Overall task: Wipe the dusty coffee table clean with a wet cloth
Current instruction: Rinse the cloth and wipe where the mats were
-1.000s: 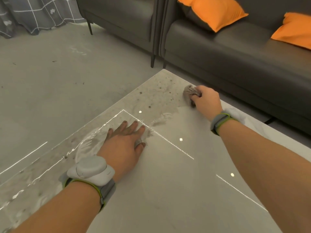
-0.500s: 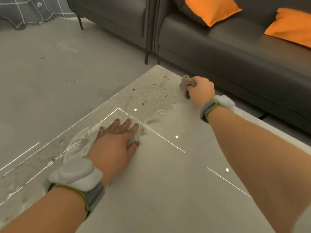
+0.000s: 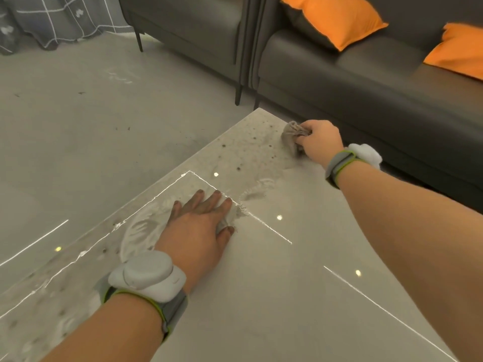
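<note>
- Now the right hand (image 3: 320,142), fist closed round the cloth (image 3: 292,134), has advanced toward the dusty 12 o'clock corner of the worktop (image 3: 287,296).
- Left hand (image 3: 198,226) stays flat, bracing; that corner remains speckled.

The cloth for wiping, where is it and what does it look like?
Find the coffee table in front of the dark sofa. At its far dusty corner, the right hand grips the cloth. It is the only crumpled grey rag there.

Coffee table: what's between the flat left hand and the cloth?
Head view: only coffee table surface with dust specks and wipe smears between left hand and cloth.
</note>
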A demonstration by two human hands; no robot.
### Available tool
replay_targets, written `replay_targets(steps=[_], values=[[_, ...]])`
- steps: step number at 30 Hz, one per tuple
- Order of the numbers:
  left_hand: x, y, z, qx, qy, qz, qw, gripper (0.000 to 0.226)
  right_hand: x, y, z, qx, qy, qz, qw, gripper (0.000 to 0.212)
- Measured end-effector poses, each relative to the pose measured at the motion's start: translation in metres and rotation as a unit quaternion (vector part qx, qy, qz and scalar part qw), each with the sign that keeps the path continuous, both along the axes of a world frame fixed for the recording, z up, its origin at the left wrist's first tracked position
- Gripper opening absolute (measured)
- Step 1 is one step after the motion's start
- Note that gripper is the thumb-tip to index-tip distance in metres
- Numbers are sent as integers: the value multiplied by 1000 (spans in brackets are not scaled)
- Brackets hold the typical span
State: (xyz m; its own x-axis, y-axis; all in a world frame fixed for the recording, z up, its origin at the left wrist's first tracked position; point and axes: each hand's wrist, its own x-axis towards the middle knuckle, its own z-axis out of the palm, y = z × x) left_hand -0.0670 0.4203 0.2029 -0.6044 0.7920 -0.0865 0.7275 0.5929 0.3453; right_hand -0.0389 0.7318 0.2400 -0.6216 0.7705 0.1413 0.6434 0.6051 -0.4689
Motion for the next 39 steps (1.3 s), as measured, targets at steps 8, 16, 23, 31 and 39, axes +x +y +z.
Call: replay_targets(steps=[8,16,23,31,39], values=[[-1,-2,-1,35,3,9,999,50,41,-57,-20,52,34,-13,998,27],[-7,-93,23,55,5,8,998,44,52,-152,-3,-76,77,100,989,25],[-10,-190,28,14,52,31,998,49,81,-206,-18,13,33,31,999,22],[1,-234,15,63,62,37,995,42,85,-366,-18,-43,42,217,974,28],[-16,-245,8,85,-17,8,996,46,113,-368,-3,-63,59,68,994,17]])
